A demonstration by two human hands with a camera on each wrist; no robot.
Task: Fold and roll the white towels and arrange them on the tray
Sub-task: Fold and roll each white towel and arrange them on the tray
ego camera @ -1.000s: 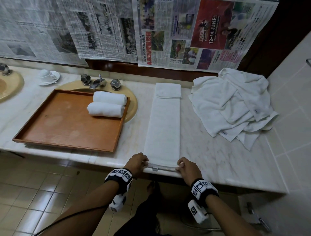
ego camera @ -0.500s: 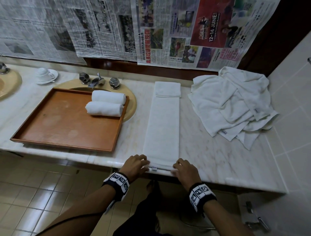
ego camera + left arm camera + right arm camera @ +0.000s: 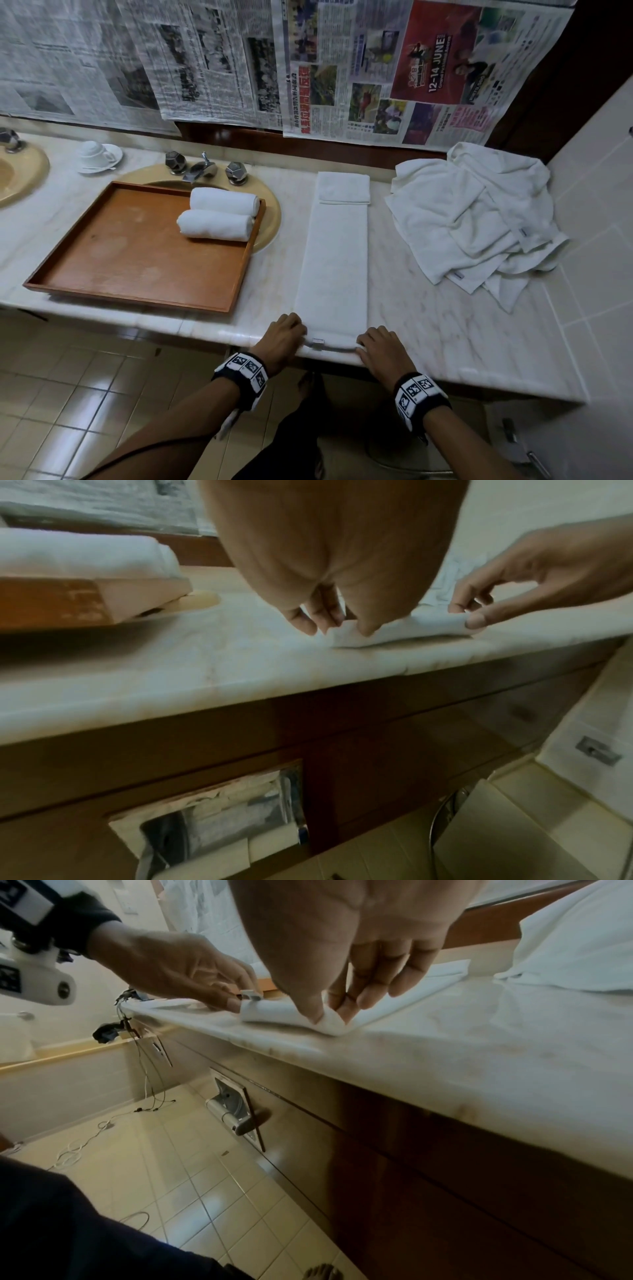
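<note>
A white towel [image 3: 334, 260], folded into a long narrow strip, lies on the marble counter [image 3: 445, 325] and runs from the back wall to the front edge. My left hand [image 3: 284, 337] pinches its near left corner [image 3: 342, 634]. My right hand [image 3: 380, 347] pinches the near right corner [image 3: 330, 1024], where the end curls into a small first turn. Two rolled white towels [image 3: 219, 214] lie side by side at the back right of the wooden tray [image 3: 120, 274]. A heap of unfolded white towels [image 3: 479, 212] sits on the counter to the right.
The tray partly covers a beige sink [image 3: 267, 222] with a chrome tap [image 3: 202, 169]. A white cup and saucer [image 3: 99, 157] stands at the back left. Newspapers [image 3: 308, 61] hang on the wall. A tiled wall [image 3: 599, 240] closes the right side.
Both hands have closed in on the towel's near end and turned it up into a small curl. The towel strip itself has stayed in place.
</note>
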